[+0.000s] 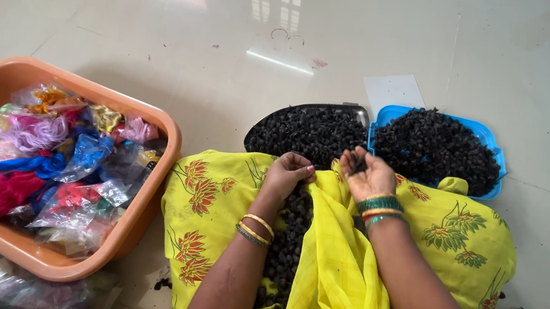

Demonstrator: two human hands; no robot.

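Two hands work a heap of small black beads (290, 238) lying in a fold of yellow flowered cloth (337, 277) across the person's lap. Right hand (369, 175), palm up and cupped, holds a small clutch of the black pieces. Left hand (288, 174), fingers curled down and nearly closed, rests on the top of the lap heap; whether it pinches anything cannot be told.

At 12 o'clock from the hands, touching the cloth edge, a black tray (354, 110) is heaped with the same pieces. At 1 o'clock, just beside it, a blue tray (388, 112) is heaped higher.

Judged from this: both trays are well filled, yet a long trail of pieces remains in the lap, so the sorting looks partly done.

At 9 o'clock, well apart, an orange tub (145, 219) holds clear bags of coloured thread (49, 165). Glossy tiled floor (232, 48) all round; white paper sheet (394, 91) behind the trays.
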